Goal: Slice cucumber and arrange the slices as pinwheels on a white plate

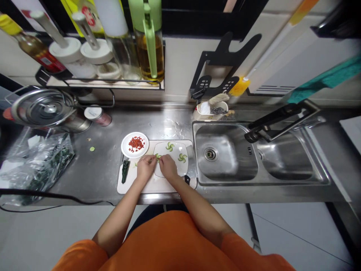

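A squarish white plate (172,171) lies on a white cutting board (146,187). Two pinwheels of thin green cucumber slices, one at the back (169,146) and one at the right (182,158), sit on it. At the plate's left side my left hand (146,168) and my right hand (168,168) meet over a third group of cucumber slices (158,156). Both hands are closed, fingertips pinched at these slices and partly covering them. Left of my left hand, a dark green piece of cucumber (125,171) rests on the board. A black knife handle (187,180) shows beside my right wrist.
A round white plate (126,145) of red bits overlaps the board's back left corner. Rightward is a double steel sink (225,150) with a black faucet (275,120). A lidded pot (45,109), pink-white jar (98,116) and plastic bag of greens (47,165) stand left.
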`<action>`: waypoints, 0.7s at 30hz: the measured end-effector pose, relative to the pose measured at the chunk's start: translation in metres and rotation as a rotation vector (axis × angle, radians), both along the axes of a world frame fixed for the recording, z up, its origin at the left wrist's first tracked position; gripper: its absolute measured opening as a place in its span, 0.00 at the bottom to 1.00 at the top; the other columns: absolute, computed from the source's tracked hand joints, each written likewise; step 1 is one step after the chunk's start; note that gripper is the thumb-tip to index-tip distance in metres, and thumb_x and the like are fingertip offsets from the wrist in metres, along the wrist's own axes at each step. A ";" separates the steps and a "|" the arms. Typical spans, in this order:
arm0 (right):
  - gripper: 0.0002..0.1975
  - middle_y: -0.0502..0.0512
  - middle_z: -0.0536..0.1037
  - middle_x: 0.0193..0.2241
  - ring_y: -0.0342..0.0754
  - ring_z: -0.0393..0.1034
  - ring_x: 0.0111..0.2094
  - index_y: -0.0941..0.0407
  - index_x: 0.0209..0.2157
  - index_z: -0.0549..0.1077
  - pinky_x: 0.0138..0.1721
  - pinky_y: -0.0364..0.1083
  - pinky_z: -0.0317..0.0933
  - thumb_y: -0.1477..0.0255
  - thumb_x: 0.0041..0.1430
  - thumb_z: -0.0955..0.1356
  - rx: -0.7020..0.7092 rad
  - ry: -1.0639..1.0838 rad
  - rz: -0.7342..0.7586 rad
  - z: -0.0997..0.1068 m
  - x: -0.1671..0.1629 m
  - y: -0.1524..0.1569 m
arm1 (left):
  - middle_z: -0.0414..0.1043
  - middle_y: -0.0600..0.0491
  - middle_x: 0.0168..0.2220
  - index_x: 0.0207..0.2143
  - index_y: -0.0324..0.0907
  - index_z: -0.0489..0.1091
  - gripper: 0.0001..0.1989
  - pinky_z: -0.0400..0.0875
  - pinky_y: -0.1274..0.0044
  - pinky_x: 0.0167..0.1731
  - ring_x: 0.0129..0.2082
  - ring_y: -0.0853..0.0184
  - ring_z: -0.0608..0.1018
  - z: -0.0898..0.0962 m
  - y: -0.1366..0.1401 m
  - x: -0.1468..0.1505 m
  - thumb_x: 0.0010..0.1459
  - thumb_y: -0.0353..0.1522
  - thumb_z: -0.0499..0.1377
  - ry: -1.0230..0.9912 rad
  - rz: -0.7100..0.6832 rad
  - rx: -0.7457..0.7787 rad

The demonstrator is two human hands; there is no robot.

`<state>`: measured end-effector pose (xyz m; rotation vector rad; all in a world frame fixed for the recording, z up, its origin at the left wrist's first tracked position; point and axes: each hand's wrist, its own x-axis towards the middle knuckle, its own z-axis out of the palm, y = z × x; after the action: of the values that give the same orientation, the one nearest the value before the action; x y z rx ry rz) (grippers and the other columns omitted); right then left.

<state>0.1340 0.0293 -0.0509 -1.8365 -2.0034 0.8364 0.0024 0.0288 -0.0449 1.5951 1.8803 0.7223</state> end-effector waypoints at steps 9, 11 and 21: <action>0.09 0.56 0.68 0.34 0.47 0.60 0.36 0.57 0.35 0.70 0.36 0.44 0.54 0.74 0.63 0.59 0.044 -0.038 0.025 -0.010 -0.003 -0.002 | 0.77 0.50 0.34 0.35 0.42 0.76 0.09 0.69 0.74 0.41 0.36 0.65 0.76 -0.005 0.002 -0.001 0.54 0.33 0.57 0.019 -0.047 0.022; 0.09 0.56 0.68 0.34 0.47 0.60 0.36 0.57 0.35 0.70 0.37 0.44 0.54 0.74 0.63 0.59 0.049 -0.040 0.031 -0.012 -0.003 -0.002 | 0.77 0.50 0.34 0.35 0.42 0.76 0.09 0.69 0.74 0.41 0.36 0.65 0.75 -0.005 0.002 -0.001 0.54 0.33 0.57 0.024 -0.049 0.022; 0.07 0.55 0.69 0.34 0.47 0.60 0.37 0.57 0.35 0.70 0.37 0.43 0.54 0.74 0.62 0.60 0.057 -0.069 0.039 -0.014 -0.003 0.000 | 0.76 0.50 0.34 0.36 0.42 0.76 0.09 0.69 0.75 0.39 0.35 0.66 0.75 -0.011 0.004 -0.004 0.54 0.32 0.57 0.010 -0.084 0.048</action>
<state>0.1306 0.0293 -0.0646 -1.8229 -2.0892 0.7281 -0.0016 0.0327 -0.0562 1.6998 1.8045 0.7294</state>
